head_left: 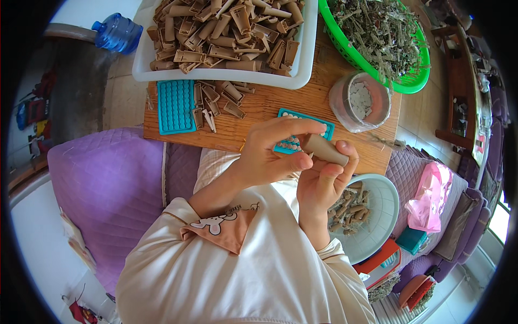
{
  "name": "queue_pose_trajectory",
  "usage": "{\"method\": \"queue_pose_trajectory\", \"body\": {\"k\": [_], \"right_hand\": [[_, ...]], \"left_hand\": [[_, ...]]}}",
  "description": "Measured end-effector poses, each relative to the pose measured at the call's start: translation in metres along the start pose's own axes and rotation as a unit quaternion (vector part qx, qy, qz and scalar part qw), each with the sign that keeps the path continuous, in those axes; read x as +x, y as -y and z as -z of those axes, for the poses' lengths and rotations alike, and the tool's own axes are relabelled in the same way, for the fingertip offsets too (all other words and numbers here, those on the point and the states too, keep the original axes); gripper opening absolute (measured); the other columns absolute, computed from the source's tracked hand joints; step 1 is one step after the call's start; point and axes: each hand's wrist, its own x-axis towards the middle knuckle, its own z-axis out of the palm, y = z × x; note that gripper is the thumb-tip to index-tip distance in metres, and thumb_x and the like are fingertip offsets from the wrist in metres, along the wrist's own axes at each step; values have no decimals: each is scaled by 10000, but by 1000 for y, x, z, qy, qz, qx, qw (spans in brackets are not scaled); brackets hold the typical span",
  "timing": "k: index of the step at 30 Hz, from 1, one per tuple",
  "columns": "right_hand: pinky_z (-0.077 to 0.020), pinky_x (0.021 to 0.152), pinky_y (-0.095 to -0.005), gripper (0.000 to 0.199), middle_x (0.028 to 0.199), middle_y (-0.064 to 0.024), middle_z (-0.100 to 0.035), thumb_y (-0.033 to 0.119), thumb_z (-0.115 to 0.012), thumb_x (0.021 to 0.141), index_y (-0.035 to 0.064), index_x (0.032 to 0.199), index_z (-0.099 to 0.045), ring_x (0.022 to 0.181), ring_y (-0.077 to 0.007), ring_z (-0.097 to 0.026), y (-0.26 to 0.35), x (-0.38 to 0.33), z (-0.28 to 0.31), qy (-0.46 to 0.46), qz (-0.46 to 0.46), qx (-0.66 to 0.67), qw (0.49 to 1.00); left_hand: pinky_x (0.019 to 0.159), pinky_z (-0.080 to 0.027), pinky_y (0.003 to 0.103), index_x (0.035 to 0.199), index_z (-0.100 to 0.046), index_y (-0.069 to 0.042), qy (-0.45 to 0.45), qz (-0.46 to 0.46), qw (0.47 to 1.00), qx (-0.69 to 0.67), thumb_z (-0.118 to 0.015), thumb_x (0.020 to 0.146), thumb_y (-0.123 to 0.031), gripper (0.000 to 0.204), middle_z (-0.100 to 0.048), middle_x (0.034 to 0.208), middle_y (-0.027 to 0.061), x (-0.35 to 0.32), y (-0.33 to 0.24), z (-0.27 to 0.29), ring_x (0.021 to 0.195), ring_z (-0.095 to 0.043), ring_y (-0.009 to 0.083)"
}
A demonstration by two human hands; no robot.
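I hold a tan, rounded plastic shell piece (325,150) above my lap, near the front edge of the table. My left hand (267,151) pinches its left end between thumb and index finger. Around its right end curl the thumb and fingers of my right hand (322,181). The inside of the piece faces away from view. Just behind it, partly covered by my left hand, lies a teal tray (329,131) with small pale round pieces in its pockets.
A white bin (139,66) heaped with tan shells stands at the back. Beside it are a second teal tray (176,108), loose shells (233,110), a clear tub (338,97) of white bits and a green basket (422,76) of tangled parts. A pale basin (386,216) holds finished-looking tan pieces.
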Motion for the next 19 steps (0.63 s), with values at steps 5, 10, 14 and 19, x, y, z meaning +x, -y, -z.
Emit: {"method": "queue_pose_trajectory", "body": {"k": [5,10,14,19], "right_hand": [[-437,747,-301,428,958,-77,-483,343,-474,817,53,1108,-352,845,-194,-529,-5,-3,1,-3,74,-85,994],[-475,586,-265,338,889,-101,-459,224,-505,826,21,1073,-395,688,-184,-551,-11,-4,5,-22,153,-171,973],[-480,562,-252,318,873,-117,-472,152,-517,820,19,1089,-415,666,-191,-564,-13,-5,6,-23,209,-227,951],[-471,650,-272,355,878,-106,-515,185,-521,822,47,1125,-398,709,-180,-543,-13,-10,8,-4,193,-299,935]], "left_hand": [[606,-446,235,871,-556,-29,-107,43,985,-131,-676,685,-214,289,-593,807,80,-6,5,-10,683,-578,160],[552,-446,238,799,-558,-38,-106,-41,993,37,-673,674,-126,191,-574,737,78,-9,14,-4,639,-568,164],[540,-448,250,752,-561,-33,-107,-100,980,132,-633,655,-32,122,-563,715,81,-3,10,-4,623,-557,169],[554,-456,254,758,-567,-35,-99,-86,983,131,-621,636,-14,135,-565,749,82,-4,9,-3,644,-562,173]]}}
